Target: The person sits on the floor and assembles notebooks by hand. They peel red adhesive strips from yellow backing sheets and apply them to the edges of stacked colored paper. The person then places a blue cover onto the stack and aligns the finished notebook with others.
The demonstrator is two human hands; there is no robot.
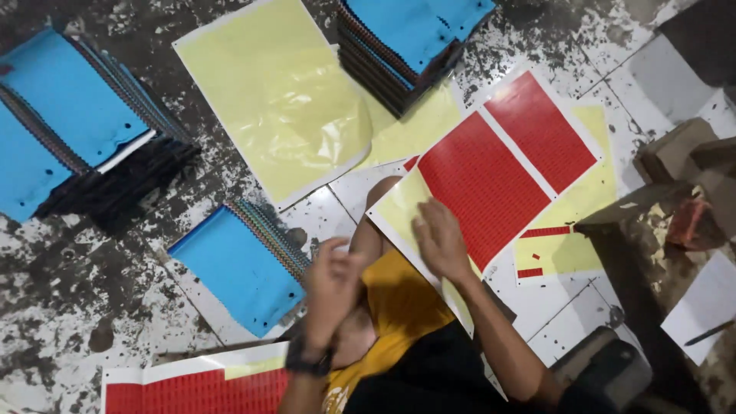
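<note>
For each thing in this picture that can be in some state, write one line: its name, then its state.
Left hand: raised, blurred, grip unclear.
Right hand: flat on the sticker sheet.
Red sticker sheet: mostly full, one corner peeled bare.
Yellow backing sheet: emptied, glossy, wrinkled.
Blue booklet stack: closed, fanned.
Second sticker sheet: partly in view, full.

**Right hand on red sticker sheet, left hand raised and blurred**

Right hand (441,239) flat on the red sticker sheet (491,180), fingers spread near its lower-left edge; sheet lies tilted across the person's lap, yellow backing bare at its corner; left hand (331,287) lifted beside it, motion-blurred, dark watch (307,362) on the wrist, nothing visibly held; blue swatch stack (239,268) just left of that hand on the stained tile floor (69,307); peeled yellow backing sheet (280,96) above; more blue stacks top left (65,115) and top centre (410,38); second red sheet (195,389) at bottom edge.
</note>
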